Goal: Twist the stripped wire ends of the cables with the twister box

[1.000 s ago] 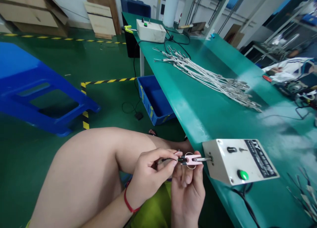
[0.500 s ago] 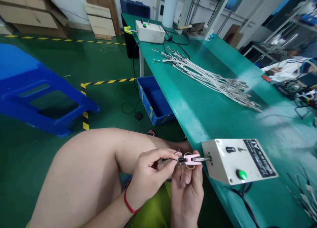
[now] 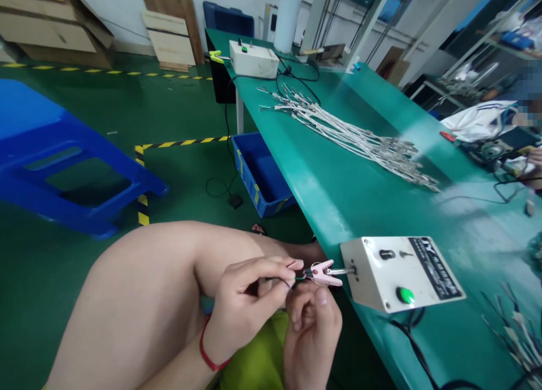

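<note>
My left hand pinches a thin dark wire whose end sits in a small pink clip. The clip is mounted on a metal rod sticking out of a white control box with a green button, at the near edge of the green table. My right hand is curled just below the clip, fingers folded in; whether anything is in them is hidden. A red band circles my left wrist.
A long bundle of white cables lies across the table. A second white box stands at the far end. A blue bin and a blue stool stand on the green floor. Another person's sleeve shows at far right. Loose leads lie near right.
My right hand has let go of the pink clip and dropped below it, fingers curling in. The left hand still holds the wire at the clip. The view shifted slightly.
</note>
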### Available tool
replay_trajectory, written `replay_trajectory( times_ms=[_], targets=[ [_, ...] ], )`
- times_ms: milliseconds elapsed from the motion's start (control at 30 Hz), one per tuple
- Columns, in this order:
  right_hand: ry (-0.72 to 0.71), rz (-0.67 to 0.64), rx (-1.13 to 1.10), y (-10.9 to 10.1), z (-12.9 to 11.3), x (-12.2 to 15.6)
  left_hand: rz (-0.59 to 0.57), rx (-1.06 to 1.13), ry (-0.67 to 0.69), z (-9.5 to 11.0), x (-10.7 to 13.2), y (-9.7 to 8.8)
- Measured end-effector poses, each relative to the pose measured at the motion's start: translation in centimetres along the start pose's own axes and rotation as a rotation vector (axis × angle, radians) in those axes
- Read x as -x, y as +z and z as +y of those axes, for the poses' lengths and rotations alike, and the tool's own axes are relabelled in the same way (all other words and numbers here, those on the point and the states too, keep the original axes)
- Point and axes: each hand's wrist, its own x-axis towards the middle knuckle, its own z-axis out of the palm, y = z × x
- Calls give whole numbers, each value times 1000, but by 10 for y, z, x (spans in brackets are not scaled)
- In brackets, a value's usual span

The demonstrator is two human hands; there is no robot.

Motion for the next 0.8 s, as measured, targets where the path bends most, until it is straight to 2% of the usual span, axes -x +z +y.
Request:
replay_trajectory(
  times_ms=[133, 267, 367, 533, 633, 700, 800],
  targets=[
    [-128, 27, 97, 4, -3, 14, -88, -83, 217, 1, 2, -3],
    [-111, 30, 113, 8, -13, 18, -186, -180, 334, 1, 2, -7],
    [-98, 12, 84, 11, -19, 16, -183, -175, 379, 2, 2, -7],
    [-110, 78, 35, 12, -17, 15, -138, -267, 260, 7, 8, -2],
    [-139, 140, 4, 10, -14, 15, -89, -210, 188, 9, 11, 0],
    [-162, 112, -16, 7, -14, 14, -46, -125, 103, 9, 10, 0],
    [-168, -26, -6, 5, -17, 14, -49, 27, -58, 10, 7, -1]
  ],
)
